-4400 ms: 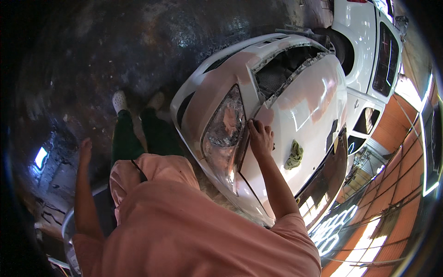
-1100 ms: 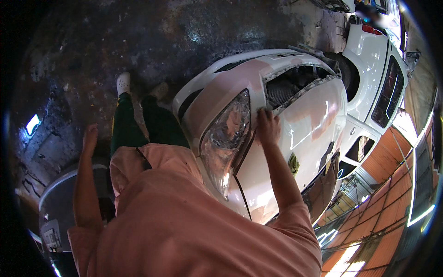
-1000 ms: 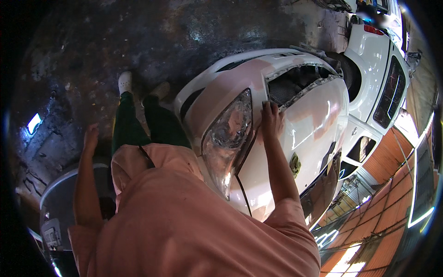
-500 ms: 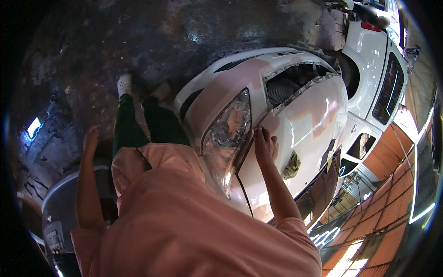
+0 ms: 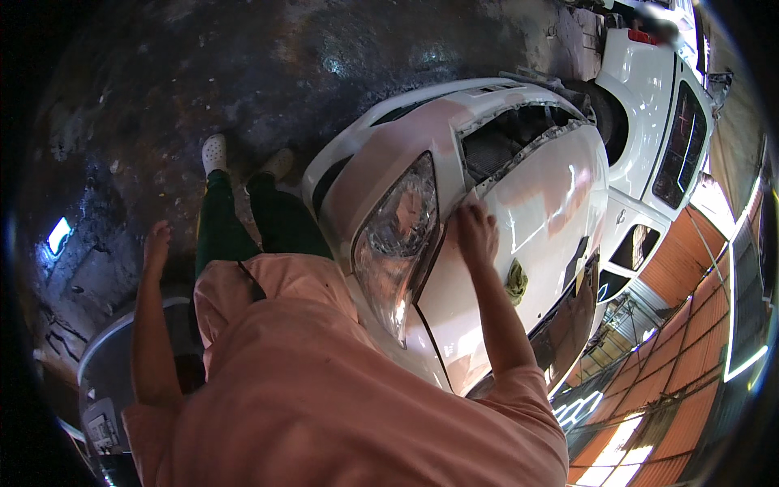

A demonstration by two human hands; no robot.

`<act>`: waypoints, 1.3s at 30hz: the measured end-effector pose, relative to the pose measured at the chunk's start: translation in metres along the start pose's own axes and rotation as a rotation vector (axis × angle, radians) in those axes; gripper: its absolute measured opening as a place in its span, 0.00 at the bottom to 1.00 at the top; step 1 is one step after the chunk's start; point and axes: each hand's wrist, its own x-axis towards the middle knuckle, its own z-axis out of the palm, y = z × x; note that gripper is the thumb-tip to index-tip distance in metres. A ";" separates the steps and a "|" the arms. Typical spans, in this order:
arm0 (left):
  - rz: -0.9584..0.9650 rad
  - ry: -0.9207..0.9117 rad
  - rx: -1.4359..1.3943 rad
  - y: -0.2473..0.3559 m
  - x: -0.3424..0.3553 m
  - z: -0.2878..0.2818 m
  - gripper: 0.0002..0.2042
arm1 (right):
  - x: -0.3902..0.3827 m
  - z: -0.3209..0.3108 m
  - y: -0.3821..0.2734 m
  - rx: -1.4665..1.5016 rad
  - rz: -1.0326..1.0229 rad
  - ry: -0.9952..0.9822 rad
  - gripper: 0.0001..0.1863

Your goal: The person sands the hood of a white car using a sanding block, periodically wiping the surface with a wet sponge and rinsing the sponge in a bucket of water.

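My right hand lies on the front edge of a white car hood, beside the headlight. Its fingers are apart and bent down onto the panel, near the corner of the dark grille opening; the tips are blurred, and I make out no tool under them. Dull pinkish patches mark the hood and the bumper. My left hand hangs away from the car at my side, fingers loosely apart, holding nothing. A crumpled greenish cloth rests on the hood near my right forearm.
Another white vehicle stands close beyond this car. Behind my left arm is a dark grey car part or vehicle with a curved edge. The floor is dark and stained. Orange corrugated sheeting and bright light tubes appear at the right.
My right hand has slid forward along the hood edge, from beside the headlight toward the grille opening. The left hand stays hanging at my side.
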 end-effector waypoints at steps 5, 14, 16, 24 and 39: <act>-0.018 -0.012 0.011 -0.003 0.004 -0.013 0.19 | -0.036 0.015 -0.027 0.082 0.126 0.100 0.20; 0.095 0.007 0.155 -0.007 0.027 -0.013 0.19 | 0.010 -0.003 0.000 0.095 0.204 0.256 0.22; 0.081 -0.035 0.087 -0.001 0.036 -0.010 0.19 | -0.037 0.024 -0.007 0.071 0.181 0.123 0.22; 0.066 -0.015 0.108 -0.015 0.047 -0.013 0.18 | 0.014 0.001 0.025 0.096 0.244 0.324 0.20; 0.099 -0.133 -0.053 0.040 0.070 -0.052 0.18 | -0.043 0.011 -0.023 0.069 0.228 0.055 0.25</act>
